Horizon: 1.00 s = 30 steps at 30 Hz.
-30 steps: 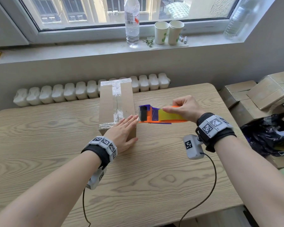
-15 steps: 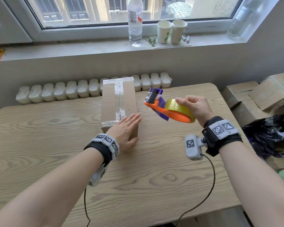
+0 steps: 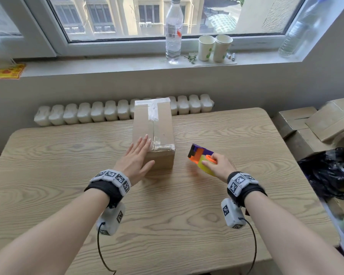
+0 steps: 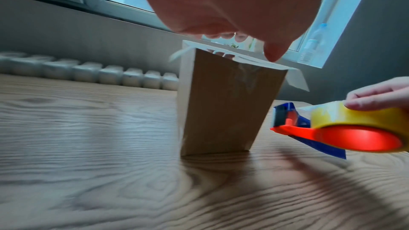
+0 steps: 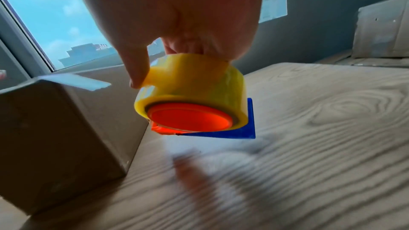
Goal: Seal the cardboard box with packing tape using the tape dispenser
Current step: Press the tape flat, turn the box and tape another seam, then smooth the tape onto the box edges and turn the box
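Change since earlier frames: tape dispenser [image 3: 202, 158], then raised level with the box top and tilted, is now lower and nearer, just right of the box's near right corner and apart from it; left hand has shifted from the right half of the box top to the left. Item: cardboard box [image 3: 154, 133], upright at table [image 3: 68, 155] centre, long axis running near to far; clear tape along the centre seam and across the near and far top edges, with a loose tape end jutting off the near right corner. Item: left hand [image 3: 136, 160], fingers straight and together, palm flat on the near left of the box top, gripping nothing. Item: right hand [image 3: 219, 165], fingers and thumb curled round the dispenser's yellow tape roll, holding it just clear of the table; orange hub faces down, purple cutter end points far-left toward the box. Step, as judged: sealing appears largely complete, dispenser drawing away or being set down. Handling notes: keep the left palm pressing so the light box does not slide; smooth the loose end down onto the right side wall; rest the dispenser flat on its orange side, cutter end turned away from the fingers.
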Each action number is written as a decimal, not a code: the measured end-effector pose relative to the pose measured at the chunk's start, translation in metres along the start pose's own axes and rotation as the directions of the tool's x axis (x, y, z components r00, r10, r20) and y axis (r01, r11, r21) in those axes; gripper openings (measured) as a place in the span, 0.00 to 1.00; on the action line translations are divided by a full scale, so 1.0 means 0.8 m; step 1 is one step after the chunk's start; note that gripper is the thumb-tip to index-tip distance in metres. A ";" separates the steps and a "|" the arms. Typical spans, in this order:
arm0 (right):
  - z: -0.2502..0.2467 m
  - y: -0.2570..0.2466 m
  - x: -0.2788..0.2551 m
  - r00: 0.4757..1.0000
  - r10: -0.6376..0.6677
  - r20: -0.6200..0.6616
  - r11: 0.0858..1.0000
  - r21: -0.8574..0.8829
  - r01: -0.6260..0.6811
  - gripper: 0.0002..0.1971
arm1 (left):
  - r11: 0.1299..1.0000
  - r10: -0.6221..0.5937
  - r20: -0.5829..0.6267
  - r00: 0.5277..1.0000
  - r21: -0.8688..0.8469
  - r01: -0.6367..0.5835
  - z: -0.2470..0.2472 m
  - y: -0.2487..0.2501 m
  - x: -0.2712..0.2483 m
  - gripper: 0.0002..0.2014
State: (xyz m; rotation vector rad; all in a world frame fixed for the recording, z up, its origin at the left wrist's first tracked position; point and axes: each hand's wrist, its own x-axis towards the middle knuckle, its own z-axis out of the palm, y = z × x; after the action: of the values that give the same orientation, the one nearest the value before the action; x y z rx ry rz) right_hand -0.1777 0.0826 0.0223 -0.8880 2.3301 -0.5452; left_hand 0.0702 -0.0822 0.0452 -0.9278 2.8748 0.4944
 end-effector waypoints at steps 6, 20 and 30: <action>0.042 0.003 -0.014 0.997 -0.070 -0.021 0.987 -0.149 0.066 0.13 | 0.998 -0.055 -0.001 0.998 0.020 0.055 0.001 -0.024 -0.026 0.34; 0.089 0.003 -0.022 0.976 0.041 0.215 0.929 -0.367 0.042 0.09 | 0.933 -0.135 0.068 0.988 -0.326 0.150 0.014 -0.019 -0.032 0.36; 0.051 -0.083 -0.038 0.958 -0.247 -0.148 0.964 0.060 0.258 0.26 | 0.854 -0.169 0.022 0.985 -0.496 0.157 0.011 -0.007 -0.047 0.31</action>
State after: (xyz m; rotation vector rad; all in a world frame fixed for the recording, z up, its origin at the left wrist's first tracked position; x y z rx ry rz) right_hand -0.1020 0.0514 0.0393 -1.1523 2.3131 -0.8244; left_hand 0.1042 -0.0629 0.0417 -1.2325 2.6906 1.2522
